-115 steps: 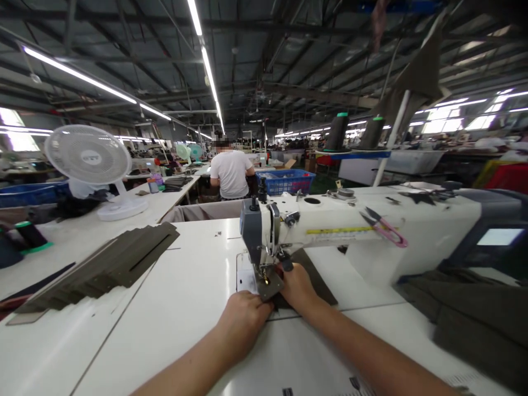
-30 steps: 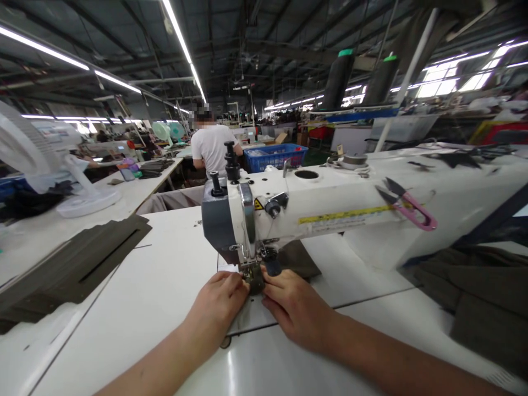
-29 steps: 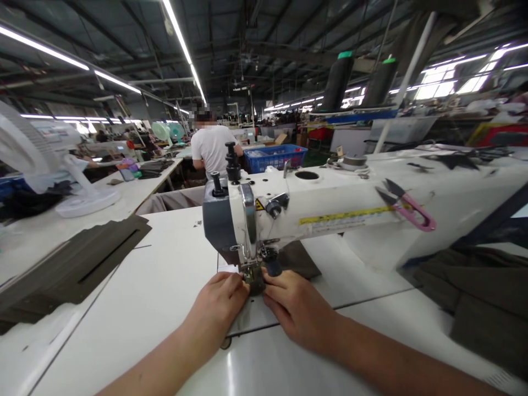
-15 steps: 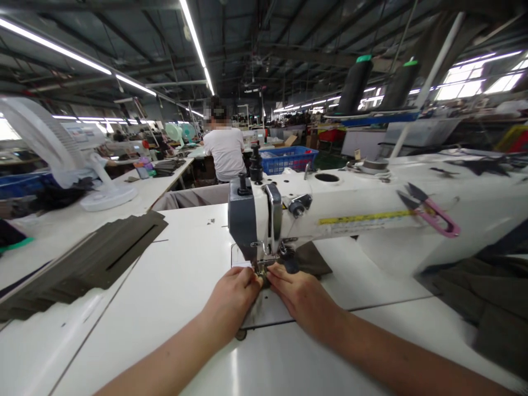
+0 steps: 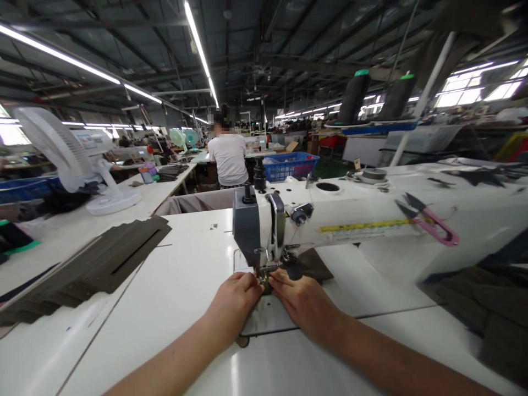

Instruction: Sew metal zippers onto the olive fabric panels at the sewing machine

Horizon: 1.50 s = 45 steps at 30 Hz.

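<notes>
A white and grey sewing machine (image 5: 274, 220) stands before me. Close to its presser foot, my left hand (image 5: 235, 300) has its fingers bent together over the edge of a dark olive fabric piece (image 5: 266, 285). From the other side my right hand (image 5: 307, 302) pinches the same fabric, thumb and fingers near the needle area. Only a small part of the cloth shows between the fingertips. More dark fabric (image 5: 315, 265) lies flat behind the right hand, under the machine arm.
Pink-handled thread snips (image 5: 433, 223) rest against the machine arm. Stacked olive fabric pieces (image 5: 124, 253) lie on the left, with a white fan (image 5: 103, 187) behind. Dark cloth (image 5: 474, 313) is heaped at right. A person in a white shirt (image 5: 229, 159) sits ahead, beside a blue basket (image 5: 291, 166).
The whole view has shifted slightly, so the scene sits a little lower and to the right. Both hands keep nearly the same place and grip at the presser foot.
</notes>
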{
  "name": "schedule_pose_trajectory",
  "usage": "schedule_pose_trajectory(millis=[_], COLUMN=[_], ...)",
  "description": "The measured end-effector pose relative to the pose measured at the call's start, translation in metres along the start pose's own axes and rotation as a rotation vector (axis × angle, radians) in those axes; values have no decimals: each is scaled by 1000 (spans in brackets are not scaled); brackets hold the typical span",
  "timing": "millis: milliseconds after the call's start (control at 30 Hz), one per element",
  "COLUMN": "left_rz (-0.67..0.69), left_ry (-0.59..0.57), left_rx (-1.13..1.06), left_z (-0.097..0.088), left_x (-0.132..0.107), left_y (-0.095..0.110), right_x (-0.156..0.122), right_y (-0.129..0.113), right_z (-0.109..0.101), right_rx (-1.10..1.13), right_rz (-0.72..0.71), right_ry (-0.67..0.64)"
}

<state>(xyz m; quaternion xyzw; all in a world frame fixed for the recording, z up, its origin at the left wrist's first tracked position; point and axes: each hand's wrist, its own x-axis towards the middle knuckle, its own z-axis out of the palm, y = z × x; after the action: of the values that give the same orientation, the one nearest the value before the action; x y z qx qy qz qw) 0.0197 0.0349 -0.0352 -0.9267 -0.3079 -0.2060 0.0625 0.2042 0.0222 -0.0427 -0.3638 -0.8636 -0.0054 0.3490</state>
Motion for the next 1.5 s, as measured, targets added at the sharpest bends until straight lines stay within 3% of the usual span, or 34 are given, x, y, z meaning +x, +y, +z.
schedule_pose_trajectory(millis=[233, 600, 733, 800, 867, 1000, 1100, 1233, 1300, 1400, 1433, 1500], left_rz=[27, -37, -67, -59, -34, 82, 64, -303, -508, -698, -730, -734], left_ry=[8, -19, -1, 29, 48, -50, -131, -16, 74, 172, 182, 176], left_rx=[-4, 17, 7, -28, -69, -190, -380, -680, -848, -1126, -1230, -1418], left_z=[1, 3, -5, -12, -20, -26, -22, -18, -19, -21, -23, -28], left_x=[1, 1, -3, -7, -8, -2, 3, 2, 2, 4, 5, 6], left_y=[-4, -6, -1, 12, 33, 71, 76, 71, 74, 81, 81, 75], right_x=[1, -1, -7, -15, -28, -59, -77, -76, -62, -35, -27, -18], right_y=[2, 9, 26, 27, 17, -35, -70, -88, -90, -88, -85, -74], right_z=[0, 0, -19, -30, -38, -45, -54, -57, -47, -24, -17, -10], right_rx=[-23, 15, -332, -520, -561, -298, 53, 752, 1198, 1564, 1560, 1322], right_rz=[-5, 40, 128, 201, 211, 114, 232, 763, 989, 1076, 1060, 955], right_ry=[-27, -79, -137, -159, -185, -142, -94, -307, -302, -73, -49, -72])
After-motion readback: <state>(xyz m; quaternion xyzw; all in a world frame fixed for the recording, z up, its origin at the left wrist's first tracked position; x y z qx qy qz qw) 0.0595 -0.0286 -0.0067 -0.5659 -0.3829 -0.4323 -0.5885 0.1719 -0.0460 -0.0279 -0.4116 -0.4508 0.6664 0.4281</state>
